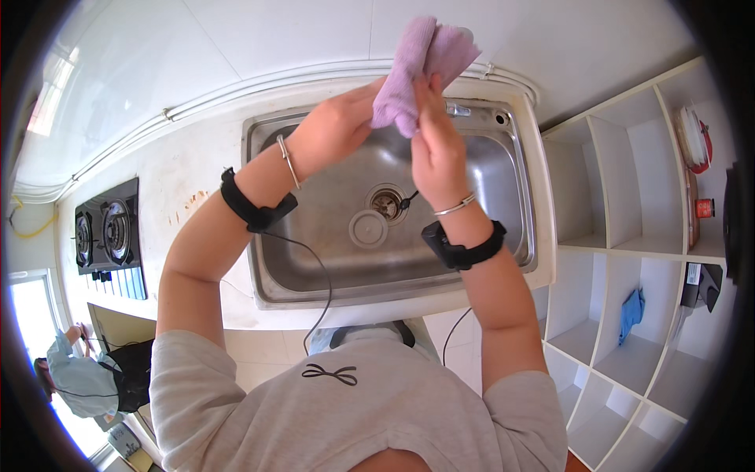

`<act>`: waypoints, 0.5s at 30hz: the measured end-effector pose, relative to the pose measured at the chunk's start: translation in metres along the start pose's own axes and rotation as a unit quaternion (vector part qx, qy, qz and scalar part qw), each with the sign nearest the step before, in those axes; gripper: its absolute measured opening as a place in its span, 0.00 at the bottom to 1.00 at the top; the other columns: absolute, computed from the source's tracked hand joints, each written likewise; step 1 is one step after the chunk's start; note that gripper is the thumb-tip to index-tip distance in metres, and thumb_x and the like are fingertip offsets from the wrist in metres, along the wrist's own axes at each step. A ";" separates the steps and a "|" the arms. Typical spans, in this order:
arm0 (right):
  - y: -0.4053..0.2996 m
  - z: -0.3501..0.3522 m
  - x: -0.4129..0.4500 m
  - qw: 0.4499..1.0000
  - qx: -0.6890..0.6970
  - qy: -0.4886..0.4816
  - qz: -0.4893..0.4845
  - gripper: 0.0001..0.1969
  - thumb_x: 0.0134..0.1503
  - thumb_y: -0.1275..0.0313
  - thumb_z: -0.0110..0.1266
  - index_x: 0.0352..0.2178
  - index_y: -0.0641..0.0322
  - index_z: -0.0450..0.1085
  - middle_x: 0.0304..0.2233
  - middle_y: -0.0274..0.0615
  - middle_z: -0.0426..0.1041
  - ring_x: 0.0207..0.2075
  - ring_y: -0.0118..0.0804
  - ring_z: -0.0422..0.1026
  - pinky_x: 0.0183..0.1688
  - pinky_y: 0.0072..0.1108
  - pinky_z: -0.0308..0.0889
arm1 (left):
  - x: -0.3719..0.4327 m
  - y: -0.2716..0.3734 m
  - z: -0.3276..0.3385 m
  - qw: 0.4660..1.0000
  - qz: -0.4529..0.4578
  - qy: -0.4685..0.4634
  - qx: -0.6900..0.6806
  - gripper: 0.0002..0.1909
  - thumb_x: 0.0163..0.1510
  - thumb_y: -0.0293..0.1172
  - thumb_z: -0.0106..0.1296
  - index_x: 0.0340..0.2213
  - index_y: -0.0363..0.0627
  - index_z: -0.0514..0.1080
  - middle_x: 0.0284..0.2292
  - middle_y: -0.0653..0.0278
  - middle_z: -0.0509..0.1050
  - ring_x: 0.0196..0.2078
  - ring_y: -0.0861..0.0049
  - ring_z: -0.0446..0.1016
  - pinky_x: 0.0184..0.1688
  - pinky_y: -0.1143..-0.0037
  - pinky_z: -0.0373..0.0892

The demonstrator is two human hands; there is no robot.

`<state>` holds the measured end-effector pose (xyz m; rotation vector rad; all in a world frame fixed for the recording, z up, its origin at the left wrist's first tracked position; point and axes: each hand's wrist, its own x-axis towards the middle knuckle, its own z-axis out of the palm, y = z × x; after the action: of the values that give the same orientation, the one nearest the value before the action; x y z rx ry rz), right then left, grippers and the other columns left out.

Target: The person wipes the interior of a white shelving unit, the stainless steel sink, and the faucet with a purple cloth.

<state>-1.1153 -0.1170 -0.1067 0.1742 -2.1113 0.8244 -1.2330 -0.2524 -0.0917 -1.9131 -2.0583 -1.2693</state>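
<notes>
A folded purple cloth (407, 71) is raised over the back rim of the stainless steel sink (307, 236). From the left, my left hand (336, 127) meets the cloth, its fingertips hidden behind the folds. My right hand (437, 144) presses flat along the cloth's right side, fingers pointing up. A rounded greyish edge shows behind the cloth's top right; I cannot tell what it belongs to. Just right of my right hand, a metal tap part (458, 110) sits at the sink's back. In the basin lie a round drain cover (368, 229) and the drain strainer (387, 203).
White pipes (194, 106) run along the tiled wall. Left on the counter (177, 159) is a black gas hob (109, 227). White cubby shelves (625, 248) stand at right, holding a blue cloth (632, 315). Cables hang from my wrist straps. Another person (82, 377) is at far left.
</notes>
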 end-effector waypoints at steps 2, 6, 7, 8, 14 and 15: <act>-0.007 0.008 -0.017 1.000 0.000 -0.006 0.021 0.28 0.46 0.87 0.39 0.52 0.66 0.57 0.52 0.54 0.58 0.56 0.52 0.53 0.54 0.31 0.56 | -0.017 0.002 0.005 0.998 -0.032 -0.020 0.049 0.19 0.41 0.17 0.46 0.39 0.40 0.67 0.43 0.58 0.69 0.37 0.58 0.71 0.38 0.69 0.70; -0.007 0.016 -0.055 0.993 0.013 -0.108 0.045 0.27 0.44 0.87 0.41 0.49 0.66 0.59 0.50 0.53 0.61 0.52 0.49 0.60 0.51 0.30 0.60 | -0.056 0.001 0.002 0.991 -0.029 -0.079 0.100 0.18 0.41 0.18 0.47 0.39 0.40 0.68 0.43 0.57 0.69 0.37 0.59 0.70 0.37 0.71 0.70; -0.007 0.016 -0.068 0.993 0.012 -0.104 0.045 0.27 0.44 0.87 0.41 0.49 0.66 0.59 0.50 0.53 0.61 0.52 0.49 0.60 0.51 0.30 0.60 | -0.068 0.005 0.003 0.991 -0.036 -0.102 0.079 0.18 0.41 0.19 0.47 0.39 0.40 0.68 0.42 0.56 0.69 0.38 0.60 0.70 0.37 0.71 0.69; -0.009 0.014 -0.082 0.988 0.033 -0.139 0.053 0.25 0.45 0.86 0.41 0.48 0.66 0.60 0.49 0.52 0.62 0.51 0.48 0.62 0.51 0.30 0.60 | -0.079 0.012 0.004 0.989 -0.043 -0.126 0.059 0.18 0.41 0.19 0.47 0.39 0.39 0.68 0.42 0.56 0.69 0.38 0.60 0.70 0.38 0.70 0.69; -0.047 -0.035 -0.155 0.972 0.003 -0.219 0.081 0.17 0.46 0.82 0.45 0.41 0.66 0.67 0.43 0.47 0.68 0.47 0.44 0.66 0.47 0.27 0.63 | -0.143 0.074 0.039 0.963 -0.132 -0.224 0.064 0.20 0.41 0.19 0.45 0.40 0.39 0.66 0.38 0.54 0.70 0.39 0.60 0.70 0.40 0.70 0.67; -0.048 -0.042 -0.172 0.973 -0.025 -0.228 0.034 0.16 0.46 0.80 0.46 0.39 0.66 0.68 0.42 0.45 0.69 0.47 0.42 0.66 0.46 0.25 0.64 | -0.151 0.086 0.056 0.962 -0.122 -0.233 0.077 0.18 0.41 0.20 0.45 0.38 0.39 0.66 0.39 0.55 0.69 0.41 0.60 0.69 0.42 0.70 0.66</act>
<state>-0.9585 -0.1561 -0.1945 0.2880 -2.5793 0.8285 -1.0992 -0.3500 -0.1674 -2.0873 -2.5943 -0.6996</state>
